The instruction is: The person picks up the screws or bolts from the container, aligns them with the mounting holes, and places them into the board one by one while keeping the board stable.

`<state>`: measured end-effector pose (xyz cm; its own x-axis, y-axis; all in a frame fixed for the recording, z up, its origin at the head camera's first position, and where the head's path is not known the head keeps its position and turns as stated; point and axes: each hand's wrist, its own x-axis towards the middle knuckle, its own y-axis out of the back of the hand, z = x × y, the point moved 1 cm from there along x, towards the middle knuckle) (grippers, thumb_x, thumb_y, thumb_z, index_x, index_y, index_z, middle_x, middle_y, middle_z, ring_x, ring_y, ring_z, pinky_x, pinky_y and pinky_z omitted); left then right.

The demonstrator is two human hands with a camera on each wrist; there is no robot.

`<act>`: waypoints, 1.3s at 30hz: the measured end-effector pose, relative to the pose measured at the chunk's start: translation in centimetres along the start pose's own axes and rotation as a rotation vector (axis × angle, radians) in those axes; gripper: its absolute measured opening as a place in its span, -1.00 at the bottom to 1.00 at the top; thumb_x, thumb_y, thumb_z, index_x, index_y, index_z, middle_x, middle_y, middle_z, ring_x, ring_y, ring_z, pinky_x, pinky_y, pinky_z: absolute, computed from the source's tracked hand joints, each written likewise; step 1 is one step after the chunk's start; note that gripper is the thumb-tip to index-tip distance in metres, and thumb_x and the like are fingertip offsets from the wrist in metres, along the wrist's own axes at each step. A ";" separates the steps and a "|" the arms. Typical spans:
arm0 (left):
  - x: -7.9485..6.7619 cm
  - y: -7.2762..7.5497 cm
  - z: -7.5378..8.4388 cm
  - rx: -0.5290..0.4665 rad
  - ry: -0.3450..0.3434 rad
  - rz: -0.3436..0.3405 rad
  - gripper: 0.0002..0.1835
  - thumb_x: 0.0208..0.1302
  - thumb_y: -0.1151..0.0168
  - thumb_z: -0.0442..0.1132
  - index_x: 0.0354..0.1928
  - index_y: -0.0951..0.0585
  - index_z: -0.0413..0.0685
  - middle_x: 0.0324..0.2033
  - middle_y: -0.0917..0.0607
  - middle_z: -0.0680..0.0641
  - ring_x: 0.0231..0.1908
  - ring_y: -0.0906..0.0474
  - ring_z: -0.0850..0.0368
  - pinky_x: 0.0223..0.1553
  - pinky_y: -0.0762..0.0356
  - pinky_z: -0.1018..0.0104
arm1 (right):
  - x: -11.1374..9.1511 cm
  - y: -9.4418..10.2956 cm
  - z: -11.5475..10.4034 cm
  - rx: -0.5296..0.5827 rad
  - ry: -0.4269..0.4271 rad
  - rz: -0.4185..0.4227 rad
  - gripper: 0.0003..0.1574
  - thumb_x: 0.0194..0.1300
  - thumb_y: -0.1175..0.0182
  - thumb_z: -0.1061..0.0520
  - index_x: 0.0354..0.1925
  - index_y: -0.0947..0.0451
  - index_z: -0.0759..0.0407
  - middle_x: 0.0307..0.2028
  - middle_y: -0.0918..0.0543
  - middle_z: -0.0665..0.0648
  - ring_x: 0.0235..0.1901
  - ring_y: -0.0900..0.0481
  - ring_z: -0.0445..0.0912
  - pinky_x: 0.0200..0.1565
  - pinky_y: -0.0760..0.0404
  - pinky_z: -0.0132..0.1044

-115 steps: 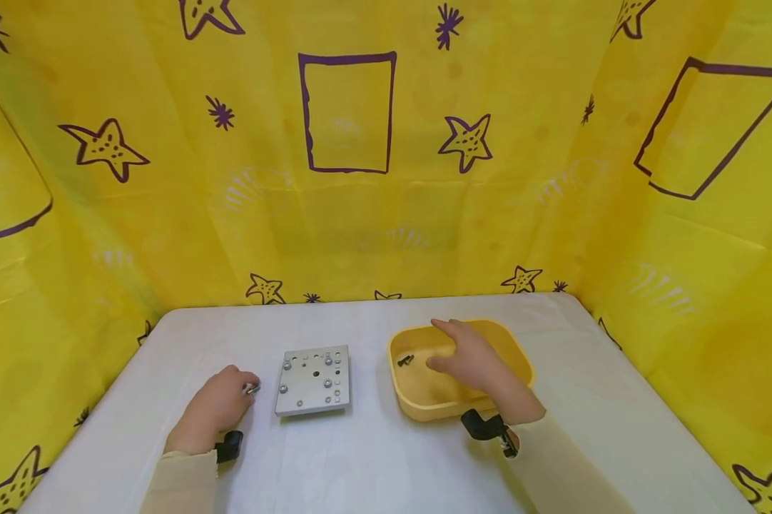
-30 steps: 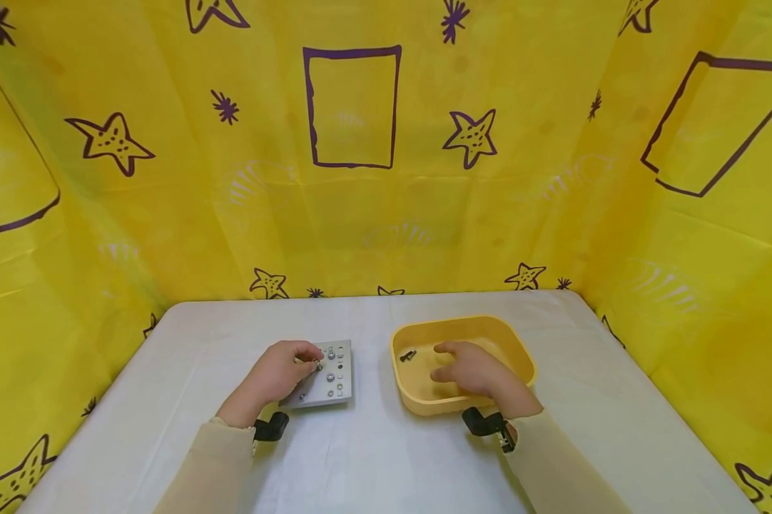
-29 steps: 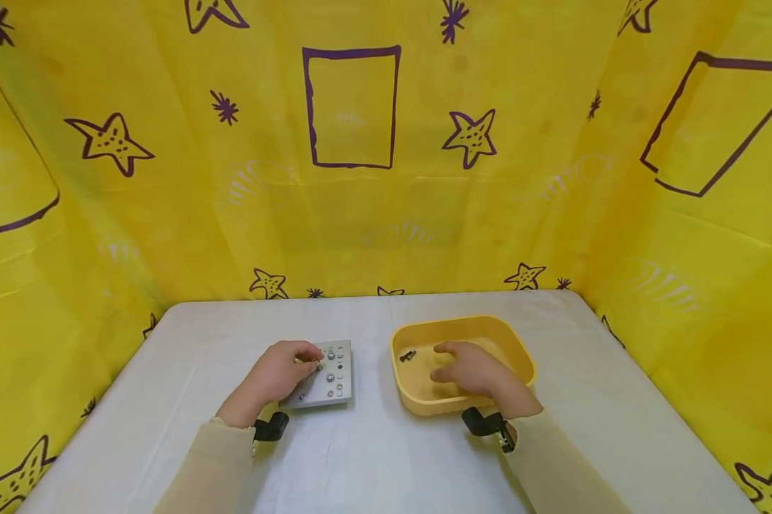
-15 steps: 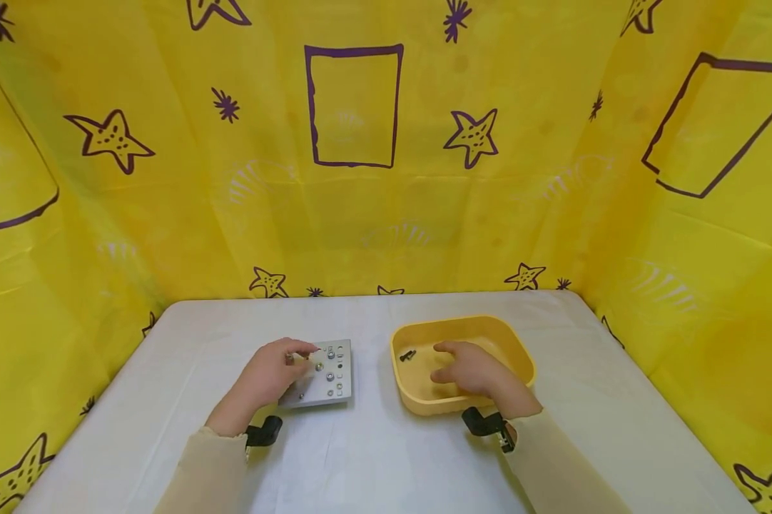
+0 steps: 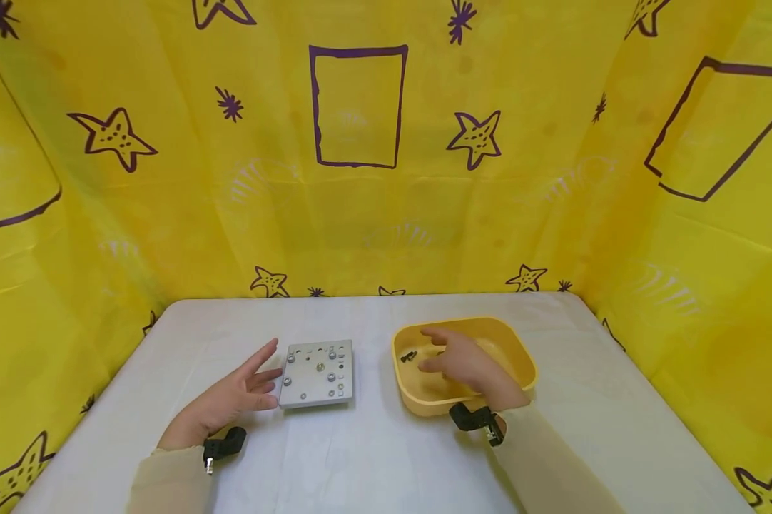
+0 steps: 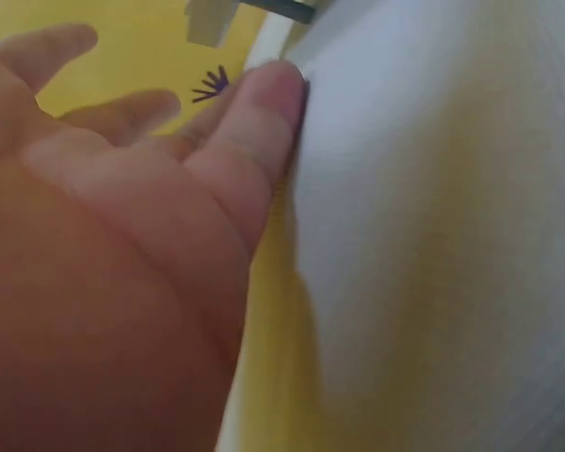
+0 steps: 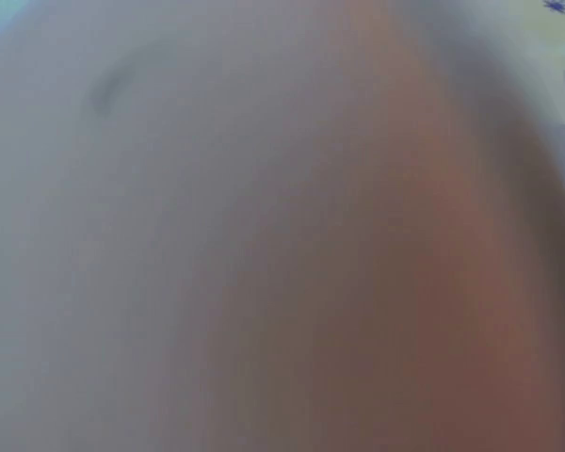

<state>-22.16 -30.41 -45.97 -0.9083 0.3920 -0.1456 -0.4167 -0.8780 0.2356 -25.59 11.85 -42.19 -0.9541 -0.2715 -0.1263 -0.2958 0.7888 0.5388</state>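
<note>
My left hand [image 5: 232,396], fingers spread, is at the left side of a square metal plate [image 5: 305,389] and holds nothing. The plate lies flat and carries several screws, small studs and holes. A small brassy round piece [image 5: 320,367] sits at its middle. In the left wrist view the left palm [image 6: 104,264] fills the left half, its fingers reaching up beside a corner of the plate [image 6: 210,19]. My right hand [image 5: 466,364] hovers over the yellow bin [image 5: 418,405], thumb and index finger apart. Left of its fingertips, dark screws [image 5: 409,356] lie on the bin floor.
A white table [image 5: 373,464] bears the plate and the bin, which stand a short way apart. Yellow patterned cloth [image 5: 360,214] rises behind its far edge and along both sides. The right wrist view is mostly a blur of skin.
The left hand came in from the left to the plate's middle, then drew back left with its fingers spread. The brassy piece now fills the middle hole. The right hand shifted slightly left.
</note>
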 end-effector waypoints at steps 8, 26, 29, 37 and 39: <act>0.8 -0.6 -0.4 -0.027 0.029 0.000 0.14 0.06 -0.51 -0.39 0.60 -0.03 0.13 0.43 -0.11 -0.48 0.35 -0.20 -0.38 0.20 -0.39 0.08 | 1.8 -2.5 -0.1 0.043 0.022 -0.070 -0.17 0.07 -0.48 0.24 0.32 -0.47 0.15 0.23 -0.43 0.42 -0.40 -0.57 0.02 -0.33 -0.60 -0.12; 1.0 -0.6 -0.4 0.021 0.041 0.014 0.13 0.04 -0.54 -0.32 0.59 -0.06 0.10 0.42 -0.16 -0.47 0.31 -0.25 -0.38 0.21 -0.37 0.02 | 2.9 -3.6 0.6 -0.352 0.134 -0.037 -0.43 0.09 -0.38 0.24 0.13 -0.60 0.16 -0.13 -0.62 0.13 -0.17 -0.51 0.00 -0.04 -0.48 -0.09; 1.0 -0.6 -0.4 0.021 0.047 0.022 0.13 0.03 -0.55 -0.32 0.59 -0.07 0.10 0.42 -0.17 -0.46 0.31 -0.26 -0.37 0.22 -0.36 0.01 | 3.0 -3.7 0.8 -0.386 0.139 -0.028 -0.55 0.10 -0.37 0.25 0.02 -0.64 0.14 -0.19 -0.55 0.11 -0.22 -0.46 -0.01 -0.07 -0.46 -0.11; 1.0 -0.8 -0.5 0.049 0.056 0.039 0.12 0.03 -0.55 -0.28 0.58 -0.09 0.16 0.42 -0.20 -0.43 0.31 -0.28 -0.36 0.22 -0.35 -0.03 | 3.1 -3.9 0.8 -0.487 0.175 0.005 -0.73 0.12 -0.37 0.29 -0.17 -0.66 0.08 -0.26 -0.52 0.04 -0.25 -0.44 -0.04 -0.05 -0.45 -0.14; 1.0 -0.8 -0.6 0.048 0.051 0.037 0.12 0.03 -0.55 -0.27 0.58 -0.09 0.16 0.42 -0.19 -0.43 0.31 -0.27 -0.36 0.22 -0.34 -0.04 | 3.0 -3.9 0.5 -0.511 0.202 0.013 -0.77 0.11 -0.36 0.31 -0.22 -0.66 0.10 -0.30 -0.52 0.02 -0.26 -0.45 -0.04 -0.06 -0.46 -0.12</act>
<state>-22.74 -29.43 -46.85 -0.9207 0.3438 -0.1847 -0.3851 -0.8770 0.2873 -27.30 8.23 -45.12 -0.9147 -0.4037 0.0187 -0.1754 0.4383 0.8816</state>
